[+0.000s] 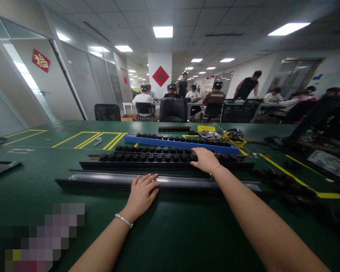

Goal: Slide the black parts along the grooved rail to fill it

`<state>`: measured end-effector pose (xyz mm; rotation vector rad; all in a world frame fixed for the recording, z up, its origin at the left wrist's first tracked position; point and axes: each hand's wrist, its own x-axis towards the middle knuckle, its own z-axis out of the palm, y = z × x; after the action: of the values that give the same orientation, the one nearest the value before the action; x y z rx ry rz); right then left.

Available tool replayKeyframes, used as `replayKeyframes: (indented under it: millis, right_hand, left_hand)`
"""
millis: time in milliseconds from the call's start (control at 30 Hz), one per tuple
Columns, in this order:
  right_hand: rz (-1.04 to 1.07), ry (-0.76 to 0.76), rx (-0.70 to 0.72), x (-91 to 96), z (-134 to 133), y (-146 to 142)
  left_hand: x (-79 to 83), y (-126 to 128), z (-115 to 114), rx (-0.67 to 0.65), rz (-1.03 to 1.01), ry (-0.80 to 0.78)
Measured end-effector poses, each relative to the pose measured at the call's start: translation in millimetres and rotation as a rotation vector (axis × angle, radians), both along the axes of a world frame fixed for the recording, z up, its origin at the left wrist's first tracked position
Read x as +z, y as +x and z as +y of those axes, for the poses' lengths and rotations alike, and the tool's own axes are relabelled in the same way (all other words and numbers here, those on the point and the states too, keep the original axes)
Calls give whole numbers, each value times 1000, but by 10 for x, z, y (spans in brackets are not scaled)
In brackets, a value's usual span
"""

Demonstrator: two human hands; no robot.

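Observation:
My left hand (142, 193) lies flat, fingers stretched, on a long grey metal rail (102, 179) that runs across the green table (170, 234) in front of me. My right hand (205, 159) reaches further out and rests with curled fingers on a long black rack (147, 156) filled with rows of small black round parts. What its fingertips grip is hidden. Beyond that rack lies a blue rail (178, 144) carrying more black parts.
A metal bowl (210, 134) and a yellow tray (206, 128) stand behind the blue rail, next to black cables (234, 134). A black crate (323, 139) stands at the right. Several people sit at desks in the background, behind black chairs (173, 110).

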<state>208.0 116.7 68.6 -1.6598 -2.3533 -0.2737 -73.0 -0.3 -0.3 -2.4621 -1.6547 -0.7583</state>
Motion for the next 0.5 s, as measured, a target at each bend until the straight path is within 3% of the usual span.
replayKeyframes:
  millis: [200, 333, 500]
  right_hand:
    - [-138, -224, 105, 141, 375, -366]
    - [-164, -361, 208, 58, 480, -504]
    - [-197, -366, 218, -36, 532, -587]
  left_hand:
    - [32, 24, 14, 21, -18, -10]
    - [49, 36, 36, 26, -34, -30]
    - [64, 47, 38, 35, -41, -39]
